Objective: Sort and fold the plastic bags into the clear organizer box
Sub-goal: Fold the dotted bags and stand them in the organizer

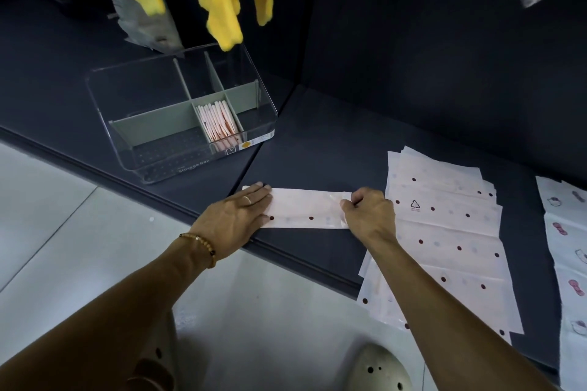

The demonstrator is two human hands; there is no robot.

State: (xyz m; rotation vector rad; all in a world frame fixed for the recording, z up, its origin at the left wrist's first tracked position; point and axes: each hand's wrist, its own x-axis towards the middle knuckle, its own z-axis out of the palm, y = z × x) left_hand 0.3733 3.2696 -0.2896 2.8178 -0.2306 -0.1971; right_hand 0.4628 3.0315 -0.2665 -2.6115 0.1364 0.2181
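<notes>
Folded dotted bag strip: long axis left-right between your hands. Your left hand presses flat; your right hand pinches its end.

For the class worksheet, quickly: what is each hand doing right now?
Left hand: open, fingers flat, pressing the left end of the folded bag.
Right hand: closed, fingers pinching the bag's right end.
</notes>
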